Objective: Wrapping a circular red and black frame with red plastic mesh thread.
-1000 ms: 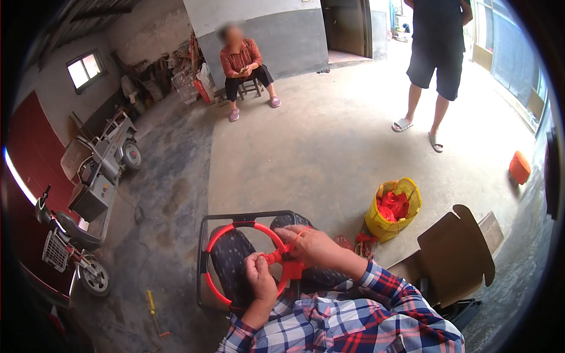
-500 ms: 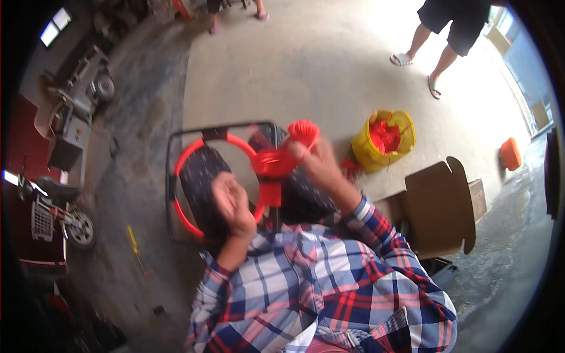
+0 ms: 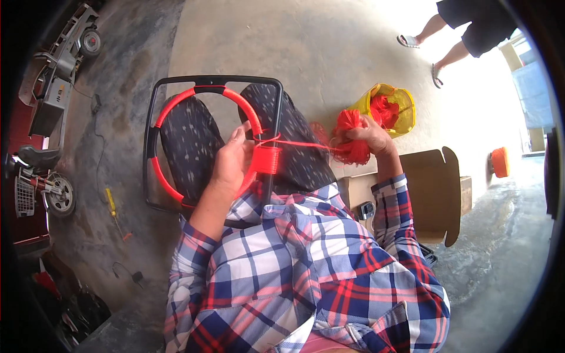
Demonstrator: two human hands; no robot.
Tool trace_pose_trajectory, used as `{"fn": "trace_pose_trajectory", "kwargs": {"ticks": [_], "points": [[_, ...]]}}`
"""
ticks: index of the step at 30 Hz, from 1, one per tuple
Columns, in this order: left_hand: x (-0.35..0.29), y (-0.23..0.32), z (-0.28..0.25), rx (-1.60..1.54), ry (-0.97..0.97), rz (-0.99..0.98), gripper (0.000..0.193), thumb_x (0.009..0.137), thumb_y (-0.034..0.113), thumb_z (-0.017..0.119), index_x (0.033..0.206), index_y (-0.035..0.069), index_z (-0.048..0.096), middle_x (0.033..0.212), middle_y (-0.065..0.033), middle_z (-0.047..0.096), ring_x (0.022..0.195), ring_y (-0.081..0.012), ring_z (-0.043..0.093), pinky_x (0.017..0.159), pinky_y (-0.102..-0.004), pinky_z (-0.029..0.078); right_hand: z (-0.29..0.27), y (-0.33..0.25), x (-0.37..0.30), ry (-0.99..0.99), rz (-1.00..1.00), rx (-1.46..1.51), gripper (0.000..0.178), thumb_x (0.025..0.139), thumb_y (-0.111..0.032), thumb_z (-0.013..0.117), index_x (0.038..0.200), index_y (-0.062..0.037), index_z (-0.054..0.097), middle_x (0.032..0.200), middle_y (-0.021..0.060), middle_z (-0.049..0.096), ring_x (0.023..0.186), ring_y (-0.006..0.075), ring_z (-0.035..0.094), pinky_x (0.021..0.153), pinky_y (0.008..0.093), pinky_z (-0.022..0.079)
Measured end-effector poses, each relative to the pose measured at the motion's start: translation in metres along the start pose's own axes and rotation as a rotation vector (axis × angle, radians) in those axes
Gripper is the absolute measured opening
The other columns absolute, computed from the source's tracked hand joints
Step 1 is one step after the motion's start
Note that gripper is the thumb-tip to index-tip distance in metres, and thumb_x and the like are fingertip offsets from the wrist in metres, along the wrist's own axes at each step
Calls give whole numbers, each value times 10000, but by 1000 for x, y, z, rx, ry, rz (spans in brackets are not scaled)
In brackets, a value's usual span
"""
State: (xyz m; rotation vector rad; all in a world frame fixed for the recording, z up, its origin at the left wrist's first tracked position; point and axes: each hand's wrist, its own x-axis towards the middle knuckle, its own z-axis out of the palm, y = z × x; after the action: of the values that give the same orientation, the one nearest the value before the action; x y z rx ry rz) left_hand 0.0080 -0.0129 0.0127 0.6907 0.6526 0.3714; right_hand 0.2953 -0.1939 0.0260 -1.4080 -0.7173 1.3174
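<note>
On my lap, over dark patterned trousers, rests a black rounded-square frame (image 3: pixel 235 78) with a red-and-black ring (image 3: pixel 248 107) inside it. Red cord wraps thickly round the ring and the frame's right bar in a block (image 3: pixel 266 159). My left hand (image 3: pixel 231 160) is closed on the ring's right side beside that block; some of its fingers are hidden. My right hand (image 3: pixel 375 136), held out to the right, grips a loose bundle of red cord (image 3: pixel 354 154). From the bundle a taut strand (image 3: pixel 300 143) runs left to the frame bar, just above the block.
A yellow bin (image 3: pixel 406 117) with red material stands beyond my right hand. Nearer on the right is an open cardboard box (image 3: pixel 432 194). A yellow-handled screwdriver (image 3: pixel 110 200) lies on the floor at left. Another person's legs (image 3: pixel 453 59) are at upper right; an orange object (image 3: pixel 500 162) sits far right.
My right hand has moved right, away from the frame, with the cord bundle, drawing the strand out straight. My left hand has come from inside the ring onto its right side.
</note>
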Motion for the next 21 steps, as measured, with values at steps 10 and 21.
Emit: {"fn": "trace_pose_trajectory", "kwargs": {"ticks": [10,21], "points": [[-2,9,15,-97,-186,-69,553,792,212,426,1286,-34,462,1119,-298,598,943,-416,641,849,-450,522,-51,30,3,471,-334,615,227,820,-128,584,1019,-22,558,646,31,540,539,140,509,545,307,457],[-2,7,8,-156,-232,-26,523,750,181,439,1208,-64,495,1125,-287,603,950,-426,639,848,-472,530,90,-5,6,79,30,-106,200,819,-129,682,977,-21,624,673,-4,584,576,93,556,537,260,455]]}}
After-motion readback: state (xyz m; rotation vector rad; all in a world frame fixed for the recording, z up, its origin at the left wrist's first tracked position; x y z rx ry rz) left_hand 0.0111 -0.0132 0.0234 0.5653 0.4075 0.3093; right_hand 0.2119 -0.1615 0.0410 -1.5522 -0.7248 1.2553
